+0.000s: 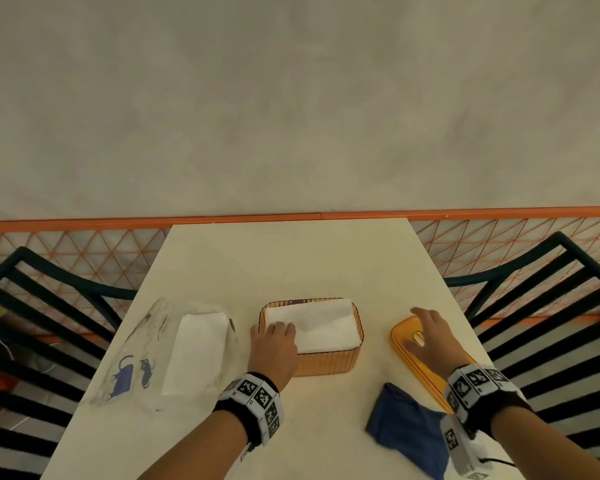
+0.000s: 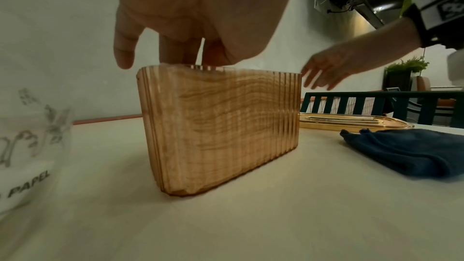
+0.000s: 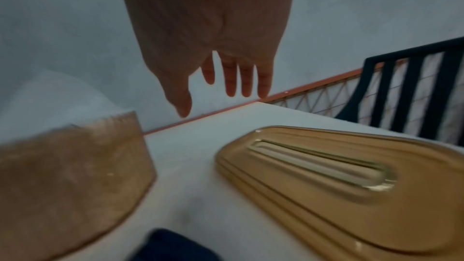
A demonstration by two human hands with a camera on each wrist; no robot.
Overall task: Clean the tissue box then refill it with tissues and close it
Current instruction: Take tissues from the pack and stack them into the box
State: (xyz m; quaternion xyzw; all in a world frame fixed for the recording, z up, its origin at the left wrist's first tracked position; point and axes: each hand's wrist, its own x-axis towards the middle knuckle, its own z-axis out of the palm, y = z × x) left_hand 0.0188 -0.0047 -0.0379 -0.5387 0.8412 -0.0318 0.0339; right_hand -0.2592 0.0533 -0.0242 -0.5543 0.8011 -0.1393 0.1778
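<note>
A ribbed orange tissue box [image 1: 326, 363] stands lidless at the middle of the table, filled with white tissues [image 1: 323, 323]. My left hand [image 1: 274, 336] lies on the tissues at the box's left end, its straight fingers [image 2: 175, 51] pointing down onto them above the box [image 2: 220, 126]. The yellow lid [image 1: 404, 336] lies flat to the right of the box. Over it my right hand [image 1: 426, 330] hovers with fingers spread. The right wrist view shows those fingers [image 3: 231, 78] held above the lid [image 3: 326, 176] and holding nothing.
A clear plastic pack of white tissues [image 1: 194, 355] lies left of the box. A blue cloth [image 1: 406, 434] sits near the front edge, below the lid. Dark slatted chairs [image 1: 49, 306] [image 1: 551, 289] flank the white table [image 1: 291, 258].
</note>
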